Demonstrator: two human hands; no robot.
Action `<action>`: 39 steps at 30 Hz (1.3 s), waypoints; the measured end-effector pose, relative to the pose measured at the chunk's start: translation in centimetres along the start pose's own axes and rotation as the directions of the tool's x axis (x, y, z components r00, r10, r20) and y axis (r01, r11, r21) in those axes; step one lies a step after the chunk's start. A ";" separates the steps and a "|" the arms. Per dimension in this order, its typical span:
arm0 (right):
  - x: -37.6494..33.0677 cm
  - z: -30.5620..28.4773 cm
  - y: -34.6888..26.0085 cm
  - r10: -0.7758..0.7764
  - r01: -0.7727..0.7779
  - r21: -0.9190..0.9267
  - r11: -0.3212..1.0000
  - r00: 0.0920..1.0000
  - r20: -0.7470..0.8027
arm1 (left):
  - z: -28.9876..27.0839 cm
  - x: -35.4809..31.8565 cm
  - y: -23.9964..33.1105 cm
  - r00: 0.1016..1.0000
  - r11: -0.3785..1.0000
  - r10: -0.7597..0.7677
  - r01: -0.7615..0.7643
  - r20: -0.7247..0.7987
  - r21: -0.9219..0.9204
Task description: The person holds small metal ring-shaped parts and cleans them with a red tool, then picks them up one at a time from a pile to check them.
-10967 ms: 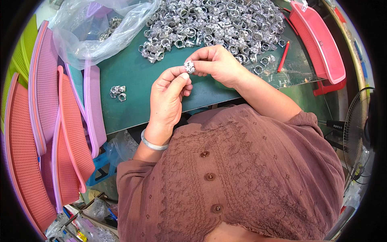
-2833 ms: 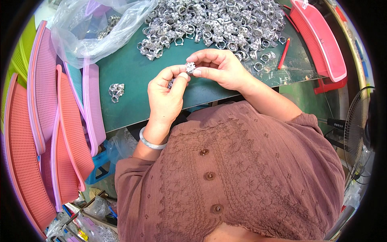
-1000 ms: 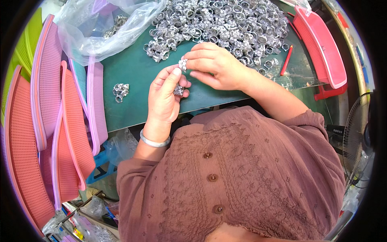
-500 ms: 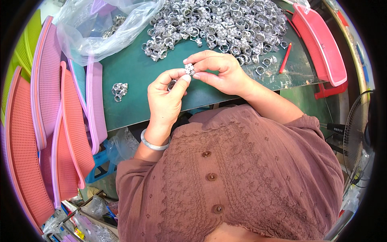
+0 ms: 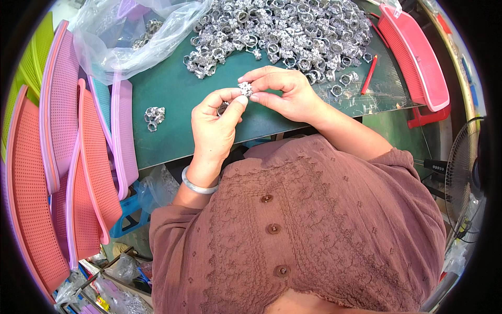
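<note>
Between the fingertips of both hands is a silver ring [image 5: 246,89] with a cluster of bright stones on top. My left hand [image 5: 215,119] pinches it with thumb and forefinger, and a second ring [image 5: 223,108] shows within the curled fingers. My right hand [image 5: 285,94] grips the cluster's right side with thumb and fingertips. Beyond the hands a large heap of similar rings [image 5: 293,36] covers the far part of the green table [image 5: 172,94]. A small group of rings [image 5: 154,118] lies apart at the left.
Stacked plastic baskets [image 5: 39,193] in several colours crowd the left side. A clear plastic bag [image 5: 125,57] holding more rings lies at the far left. On the right are a red pencil [image 5: 369,75], a pink basket [image 5: 415,60] and a fan [image 5: 463,172].
Both hands stay almost in place, still holding the ring between them. Its cluster looks slightly turned. The heap and the small group of rings look the same.
</note>
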State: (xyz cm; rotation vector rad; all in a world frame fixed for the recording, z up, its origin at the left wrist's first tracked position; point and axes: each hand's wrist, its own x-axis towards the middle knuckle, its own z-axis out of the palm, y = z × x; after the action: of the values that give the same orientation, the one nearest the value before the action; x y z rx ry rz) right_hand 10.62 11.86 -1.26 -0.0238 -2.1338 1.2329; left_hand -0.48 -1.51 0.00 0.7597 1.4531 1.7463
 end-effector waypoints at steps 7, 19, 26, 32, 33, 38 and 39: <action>0.0 0.1 0.0 -0.023 0.022 -0.012 1.000 1.000 -0.016 | 0.0 0.1 -0.2 1.000 1.000 -0.016 0.015 -0.005 -0.024; -0.1 0.5 0.2 -0.081 0.069 -0.136 0.988 0.993 -0.086 | -0.1 0.1 -0.3 0.999 0.995 -0.040 0.042 0.028 -0.085; -0.1 0.3 0.0 -0.164 0.151 -0.193 0.970 0.985 -0.056 | -0.1 0.1 -0.4 0.998 0.993 -0.053 0.056 0.031 -0.103; -0.1 0.3 -0.1 -0.201 0.184 -0.261 0.948 0.979 -0.041 | -0.1 0.2 -0.5 0.995 0.986 -0.092 0.095 0.023 -0.138; -0.2 0.3 0.0 -0.207 0.189 -0.272 0.944 0.977 -0.040 | 0.0 0.2 -0.5 0.995 0.985 -0.100 0.102 0.020 -0.138; -0.2 0.4 -0.1 -0.253 0.226 -0.330 0.917 0.967 -0.040 | 0.1 0.2 -0.5 0.991 0.979 -0.132 0.133 0.018 -0.151; -0.3 0.5 -0.1 -0.259 0.231 -0.341 0.911 0.965 -0.038 | 0.1 0.2 -0.5 0.991 0.979 -0.132 0.134 0.019 -0.151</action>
State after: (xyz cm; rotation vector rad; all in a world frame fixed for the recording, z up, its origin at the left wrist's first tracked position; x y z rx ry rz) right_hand 10.61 11.34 -1.44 0.0450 -2.1723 0.7048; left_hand -0.46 -1.22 -0.50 0.5761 1.3166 1.7261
